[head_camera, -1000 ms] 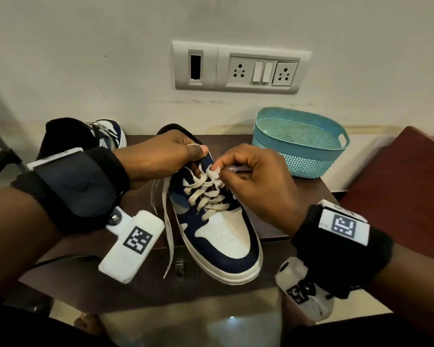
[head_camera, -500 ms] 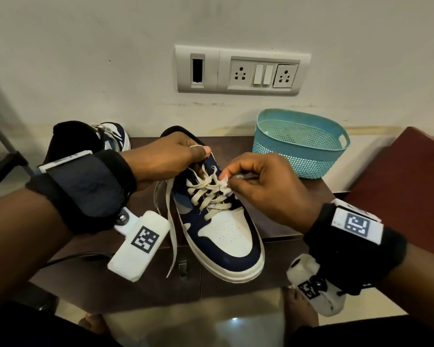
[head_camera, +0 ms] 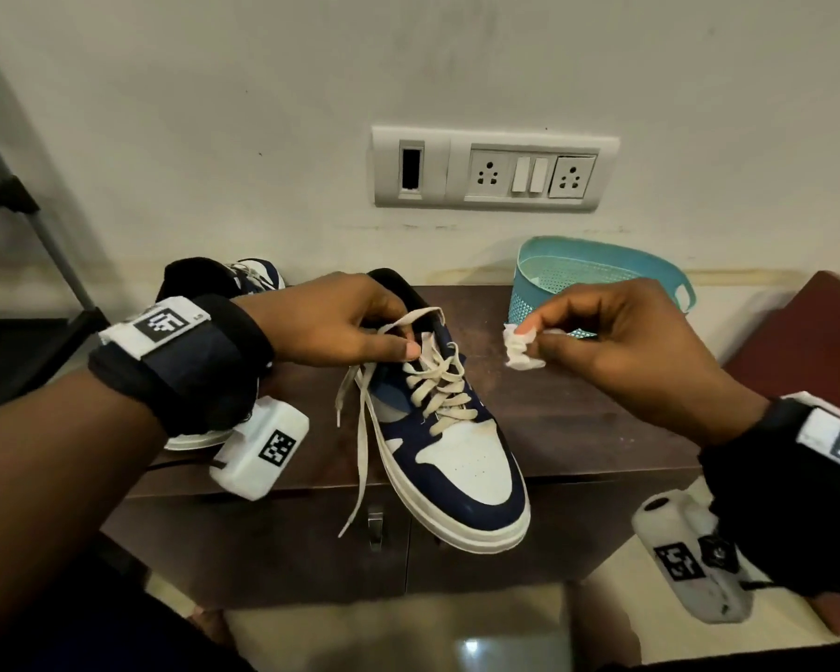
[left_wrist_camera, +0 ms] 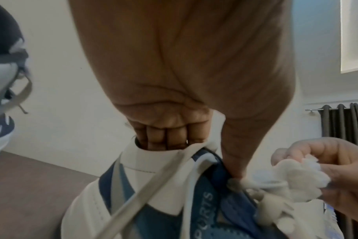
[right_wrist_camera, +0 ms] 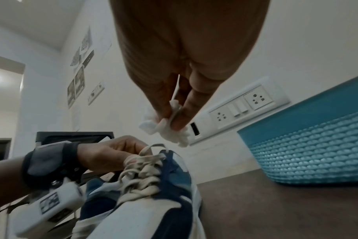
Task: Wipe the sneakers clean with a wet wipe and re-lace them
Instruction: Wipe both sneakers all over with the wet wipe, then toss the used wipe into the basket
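A navy and white sneaker (head_camera: 457, 443) stands on the dark wooden cabinet top (head_camera: 602, 419), its toe over the front edge. My left hand (head_camera: 340, 327) grips its collar, fingers curled inside the opening and the thumb pressing near the top of the cream laces (head_camera: 437, 380). In the left wrist view those fingers (left_wrist_camera: 165, 139) sit inside the collar of the sneaker (left_wrist_camera: 153, 202). My right hand (head_camera: 617, 341) is lifted to the right of the shoe and pinches a crumpled white wet wipe (head_camera: 522, 349), also seen bunched as the wipe (right_wrist_camera: 168, 127). Loose lace ends (head_camera: 355, 458) hang off the left side.
The second sneaker (head_camera: 248, 278) stands behind my left wrist at the back left. A teal mesh basket (head_camera: 602, 278) sits at the back right against the wall, under a switch and socket panel (head_camera: 495, 169). A maroon surface (head_camera: 820, 341) lies to the right.
My right hand has lifted the wipe off the laces and moved it right, toward the basket. The left hand stays on the collar, its thumb now lower on the laces.
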Demonstrator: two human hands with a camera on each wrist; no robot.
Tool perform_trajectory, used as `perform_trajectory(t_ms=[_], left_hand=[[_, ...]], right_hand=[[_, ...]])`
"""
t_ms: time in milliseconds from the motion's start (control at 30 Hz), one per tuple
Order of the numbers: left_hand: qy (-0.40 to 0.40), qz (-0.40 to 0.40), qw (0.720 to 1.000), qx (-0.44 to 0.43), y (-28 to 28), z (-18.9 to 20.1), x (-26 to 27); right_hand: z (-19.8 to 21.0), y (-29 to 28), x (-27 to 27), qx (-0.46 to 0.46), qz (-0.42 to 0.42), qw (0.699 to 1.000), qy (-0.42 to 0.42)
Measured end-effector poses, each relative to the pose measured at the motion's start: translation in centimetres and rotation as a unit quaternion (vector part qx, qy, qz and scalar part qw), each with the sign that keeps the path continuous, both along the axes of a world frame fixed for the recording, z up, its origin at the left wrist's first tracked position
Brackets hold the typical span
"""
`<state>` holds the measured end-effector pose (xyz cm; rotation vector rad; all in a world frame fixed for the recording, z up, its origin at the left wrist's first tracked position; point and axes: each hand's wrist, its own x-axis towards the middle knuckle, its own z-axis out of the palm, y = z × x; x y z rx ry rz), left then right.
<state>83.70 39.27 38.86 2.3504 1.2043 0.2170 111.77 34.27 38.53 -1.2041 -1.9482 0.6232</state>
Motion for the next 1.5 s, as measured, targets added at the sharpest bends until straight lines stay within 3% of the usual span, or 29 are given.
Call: perform_trajectory(t_ms=[67,167,300,367,433,633,767,833,933,1067,1300,1400,1500], left_hand=[[-0.042,-0.01,0.999,-0.032,0.2,-0.3,-0.5],[-0.113,-0.021,0.99,-0.079,0.8,-0.6,-0.8],[-0.108,-0.016,0.992,-0.067,1.2,-0.4,-0.7],[-0.109,-0.013,0.991,-0.071,1.4,-0.4,-0.6],[-0.101,-0.011,0.993,-0.061,1.5,-0.5,-0.4],[-0.088,-0.001,0.995,-0.051,2.1,-1.1,0.1],[-0.095,-0.013,0.995,-0.039,2.1,-1.3,-0.3],[-0.088,-0.018,0.996,-0.028,1.9,-1.3,-0.5],[-0.07,-0.011,0.998,-0.005,1.5,-1.5,-0.8],[-0.047,-0.011,0.998,0.028,1.1,-1.6,-0.8],[0.008,-0.02,0.996,0.084,0.9,-1.5,-0.4],[0.006,-0.02,0.996,0.085,0.7,-1.3,-0.3],[0.0,-0.02,0.998,0.056,0.3,-0.8,-0.5]], right_hand=[[-0.1,-0.4,-1.6,0.024,0.012,1.0,-0.001],[-0.3,-0.7,-4.9,0.103,0.067,0.99,-0.067],[-0.9,-0.2,-9.9,0.215,0.166,0.932,-0.242],[-1.3,0.0,-11.2,0.215,0.164,0.902,-0.337],[-1.5,-0.3,-11.2,0.165,0.159,0.894,-0.385],[0.1,-2.5,-8.6,0.032,0.178,0.896,-0.405],[3.3,-2.3,-5.2,-0.095,0.155,0.96,-0.214],[4.9,-1.1,-4.0,-0.056,0.112,0.98,-0.156],[7.1,2.2,-3.7,-0.011,0.077,0.987,-0.138],[7.7,9.3,-5.2,0.007,0.029,0.977,-0.213],[5.0,19.1,-7.9,-0.011,-0.035,0.912,-0.409],[4.9,20.5,-7.2,-0.006,-0.068,0.906,-0.418],[6.4,19.0,-6.0,0.017,-0.065,0.925,-0.374]])
